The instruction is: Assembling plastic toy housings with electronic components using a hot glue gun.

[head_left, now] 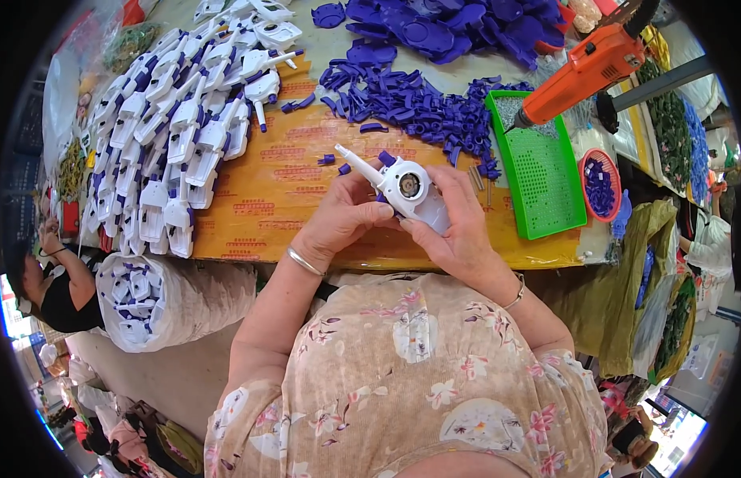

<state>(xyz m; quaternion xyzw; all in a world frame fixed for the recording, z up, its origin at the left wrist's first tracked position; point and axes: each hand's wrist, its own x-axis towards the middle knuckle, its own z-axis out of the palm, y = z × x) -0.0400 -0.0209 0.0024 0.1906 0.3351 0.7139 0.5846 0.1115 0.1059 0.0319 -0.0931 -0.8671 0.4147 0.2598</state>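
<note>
Both my hands hold a white plastic toy housing (404, 185) with purple trim above the near edge of the table. It has a round opening with a brownish centre, and a narrow white stem sticks out to the upper left. My left hand (338, 215) is closed on its left side, thumb along the lower edge. Around its right side wraps my right hand (459, 223). Just beyond my left hand lie small purple pieces (327, 159). Thin metal rods (476, 177) rest beyond my right fingers.
Many similar white-and-purple housings (179, 119) are heaped at left. Small purple parts (418, 99) and larger purple pieces (442, 32) lie at the back. An orange electric screwdriver (581, 72) hangs over a green tray (558, 219) holding screws. A red basket (583, 182) and a filled sack (187, 295) flank the table.
</note>
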